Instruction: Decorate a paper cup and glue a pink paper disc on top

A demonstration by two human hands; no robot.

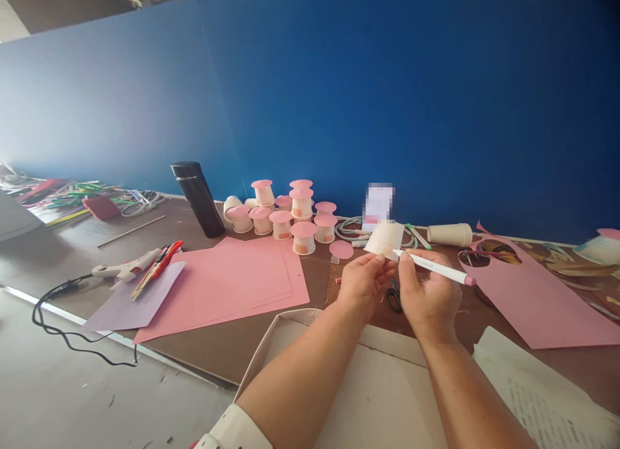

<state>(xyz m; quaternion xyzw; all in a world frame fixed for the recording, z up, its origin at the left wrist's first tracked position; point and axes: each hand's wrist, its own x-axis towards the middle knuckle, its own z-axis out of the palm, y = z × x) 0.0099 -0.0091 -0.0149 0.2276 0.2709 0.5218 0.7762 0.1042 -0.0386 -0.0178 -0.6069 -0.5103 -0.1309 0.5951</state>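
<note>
My left hand (363, 282) is closed on the rim of a white paper cup (386, 237), held upside down above the table. In my right hand (431, 297) is a white marker pen (438, 267) with a pink end, its tip against the cup near the rim. Faint orange marks show on the cup by the tip. Beyond my left hand lies a pink paper disc (341, 249). Black-handled scissors (393, 299) lie partly hidden between my hands. Several upturned cups topped with pink discs (303, 237) stand grouped at the back.
A black flask (198, 200) stands left of the cups. Pink sheets (232, 281), a lilac sheet (145, 310), a box cutter (157, 268) and a glue gun (128, 265) lie left. Cut pink paper (542, 300) lies right. An open cardboard box (382, 391) sits beneath my forearms.
</note>
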